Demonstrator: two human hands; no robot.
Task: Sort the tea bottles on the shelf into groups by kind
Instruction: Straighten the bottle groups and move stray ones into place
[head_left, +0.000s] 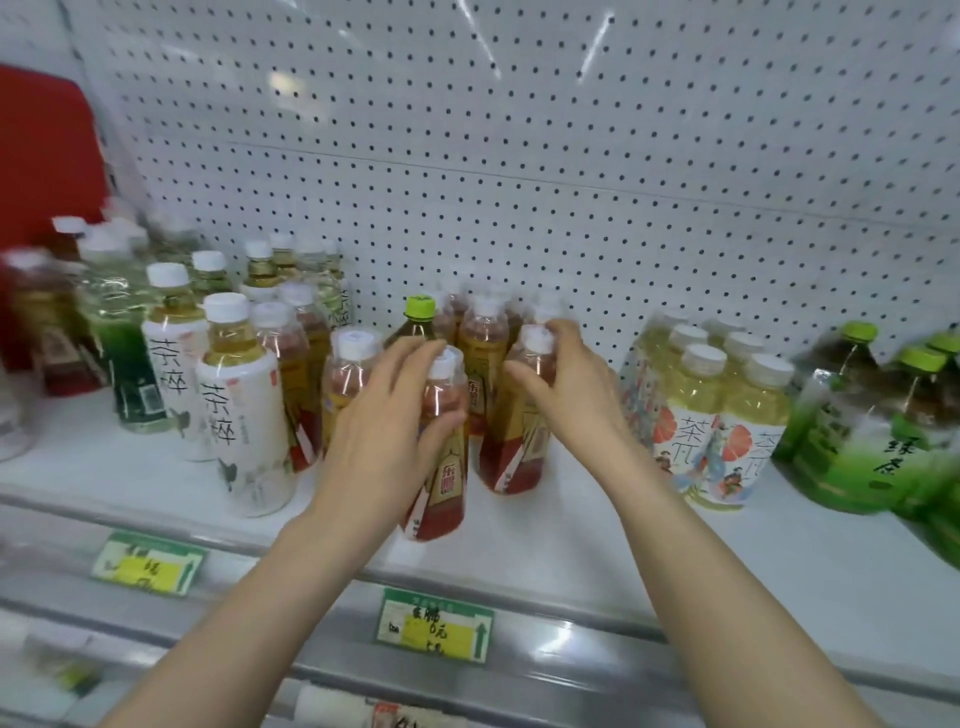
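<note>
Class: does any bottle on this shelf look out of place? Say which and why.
Yes. A green-capped bottle stands among the white-capped red tea bottles in the middle, just behind the left hand. Its cap matches the green tea bottles at far right, so it looks misplaced.

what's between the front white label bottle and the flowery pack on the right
In the head view, a cluster of red-label tea bottles; the left hand and right hand each grip one, and a green-capped bottle stands behind.
</note>
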